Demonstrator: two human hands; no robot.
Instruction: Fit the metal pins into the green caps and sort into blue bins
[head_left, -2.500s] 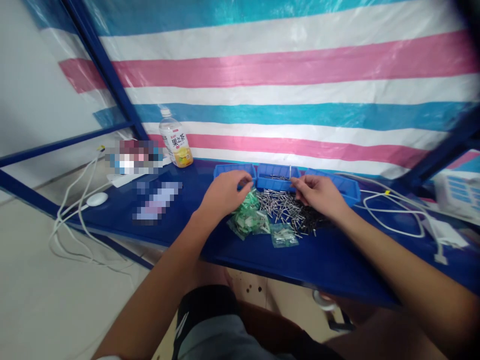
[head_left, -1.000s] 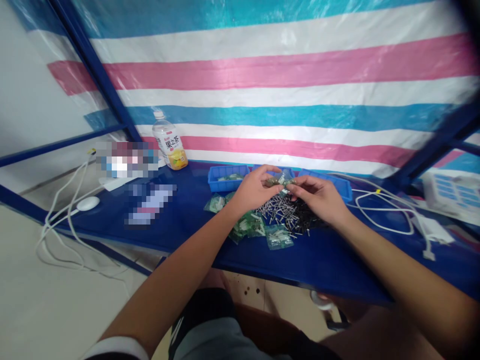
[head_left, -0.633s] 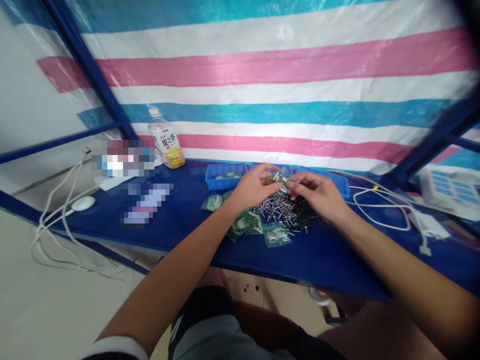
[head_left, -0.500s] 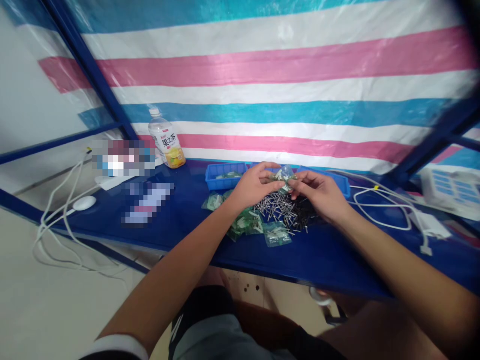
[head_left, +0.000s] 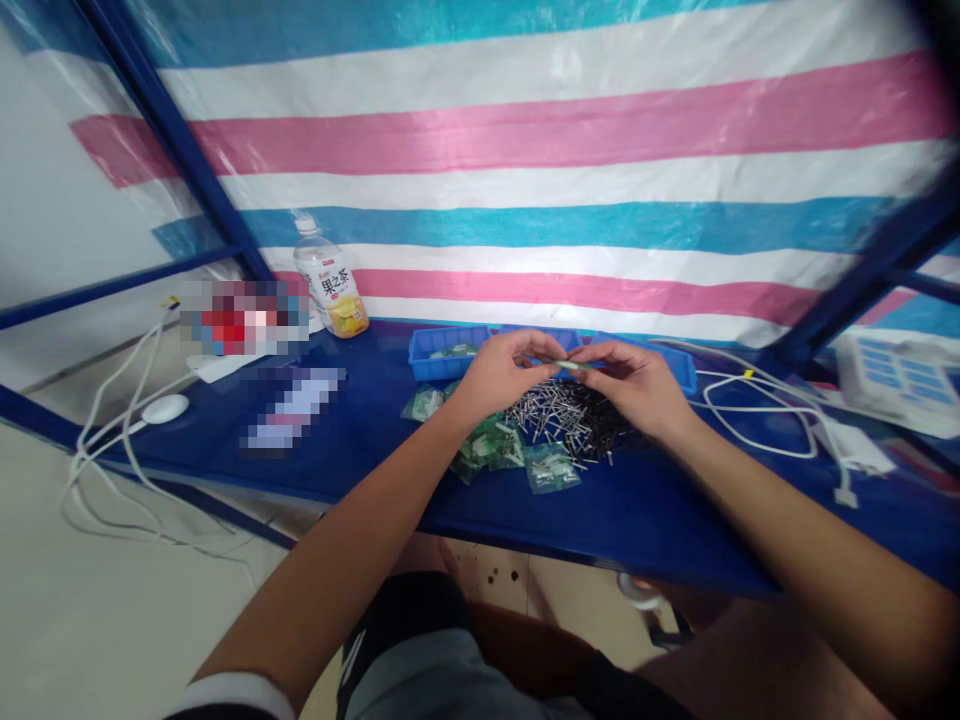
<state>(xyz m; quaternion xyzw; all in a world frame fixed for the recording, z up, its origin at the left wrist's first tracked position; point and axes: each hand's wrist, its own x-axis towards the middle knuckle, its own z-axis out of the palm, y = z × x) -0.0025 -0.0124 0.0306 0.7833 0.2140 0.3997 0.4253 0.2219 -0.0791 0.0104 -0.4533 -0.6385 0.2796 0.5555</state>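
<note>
Between them, my left hand (head_left: 514, 370) and my right hand (head_left: 634, 378) pinch a small greenish plastic bag (head_left: 574, 366), seen nearly edge-on. It is held above a pile of silver screw-like pieces (head_left: 551, 412), with dark pieces (head_left: 600, 425) heaped at its right, partly under my right hand. Several small green bags with white pieces (head_left: 487, 447) lie to the left of the pile, and one more bag (head_left: 553, 468) lies in front of it. Behind my hands stand blue trays; the left tray (head_left: 450, 352) holds similar bags.
On the blue table (head_left: 360, 400), a drink bottle (head_left: 332, 280) stands at the back left, near blurred-out items. White cables (head_left: 757, 425) and an adapter (head_left: 855, 447) lie at the right. A blue metal frame and a striped sheet (head_left: 525, 140) enclose the back.
The small bag, upright and spread between my fingers before, is now tilted nearly flat and looks like a thin strip. My hands have stayed in nearly the same place.
</note>
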